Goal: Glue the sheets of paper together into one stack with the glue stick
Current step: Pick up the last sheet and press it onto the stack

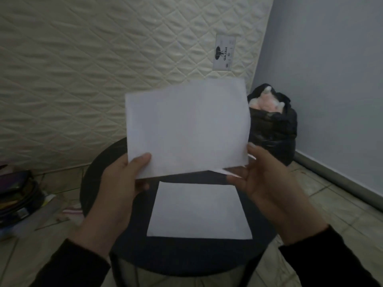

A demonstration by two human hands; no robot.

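Note:
I hold a white sheet of paper (187,127) up in the air above a round dark stool (136,237). My left hand (122,183) pinches its lower left corner, thumb on the front. My right hand (263,181) grips its lower right corner, where a second paper edge peeks out behind. Another white sheet (199,212) lies flat on the stool top, directly below the lifted one. No glue stick is visible.
A quilted cream mattress (103,69) leans against the wall behind the stool. A black plastic bag (273,127) with pink stuff sits at the right near the grey wall. Cluttered items (18,195) lie on the tiled floor at the left.

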